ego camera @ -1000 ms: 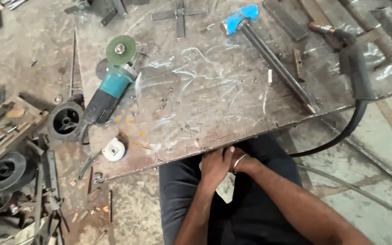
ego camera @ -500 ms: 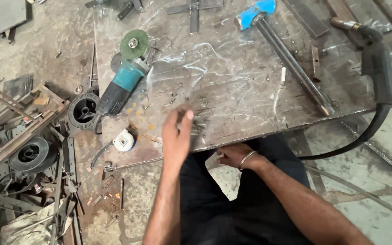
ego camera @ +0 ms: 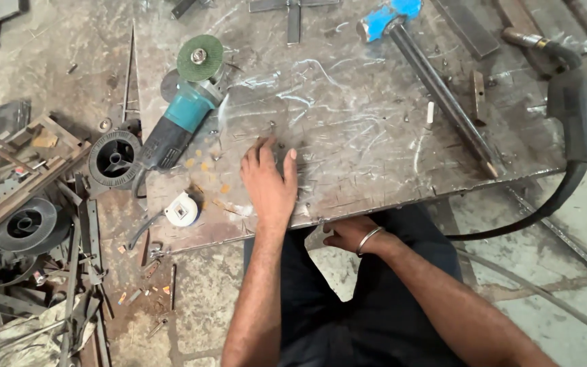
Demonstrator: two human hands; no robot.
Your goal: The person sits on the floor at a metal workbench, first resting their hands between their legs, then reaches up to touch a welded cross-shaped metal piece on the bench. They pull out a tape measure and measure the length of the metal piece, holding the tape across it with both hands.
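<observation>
The left hand [ego camera: 268, 182] lies flat and open on the scarred steel plate [ego camera: 375, 136] at the middle of the frame, fingers spread over some small metal bits I can't make out. The right hand [ego camera: 348, 234] is curled low at the plate's near edge, below centre, seemingly pinching a small pale piece of sheet; whether it truly grips it I cannot tell.

What worries me is how close that open palm sits to the teal angle grinder [ego camera: 178, 126], lying just to its left with the green disc [ego camera: 200, 58] pointing to the top of the frame. Its cable trails off the lower left edge; a snag on it could drag the tool toward the fingers. The plate is strewn with filings and sharp offcuts, so a sliding palm could get cut. At the right, the welding torch [ego camera: 568, 102] and its black hose hang over the edge, and the blue-headed hammer [ego camera: 388, 17] lies at the top; a knock could tip either off
</observation>
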